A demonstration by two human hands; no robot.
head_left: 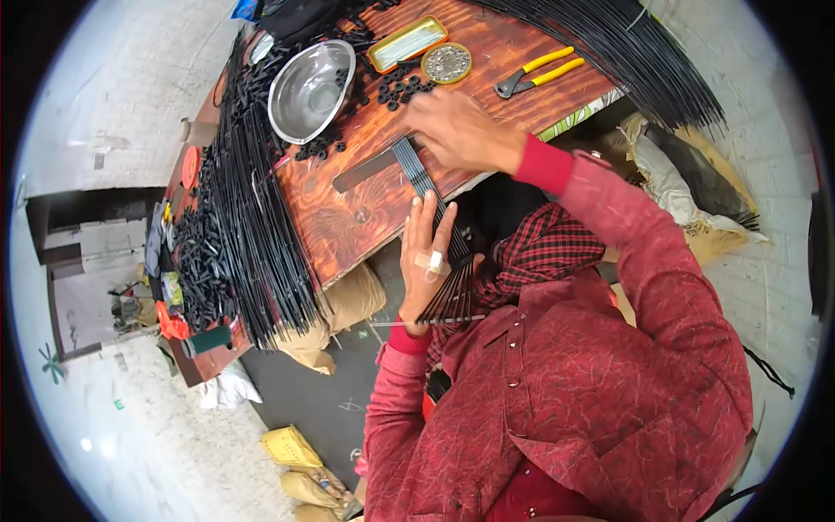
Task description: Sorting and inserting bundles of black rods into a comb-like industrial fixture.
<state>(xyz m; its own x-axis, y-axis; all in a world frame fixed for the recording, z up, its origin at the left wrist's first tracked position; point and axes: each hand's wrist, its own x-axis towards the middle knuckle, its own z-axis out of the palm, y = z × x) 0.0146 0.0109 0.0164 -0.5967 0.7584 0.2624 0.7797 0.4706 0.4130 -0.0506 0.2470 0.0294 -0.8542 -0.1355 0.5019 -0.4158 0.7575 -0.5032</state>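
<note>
A row of thin black rods [411,163] lies side by side, from the table edge down toward my lap, where the lower ends fan out. My left hand [426,254] lies flat on the rods with its fingers stretched, and a light tape or plaster is wrapped on a finger. My right hand [459,130] is over the rods' upper ends, beside loose small black round caps [402,90]. Its fingertips are blurred, so whether they hold anything is hidden. A thin metal rod [426,322] crosses the fanned ends. A flat dark strip [364,171] lies left of the rods.
Yellow-handled cutting pliers [541,73] lie at the upper right. A round tin of small metal pieces [446,63], a yellow tray of thin wires [407,43] and a steel bowl [311,92] stand further back. Long black rods are heaped left [261,235] and far right [644,61].
</note>
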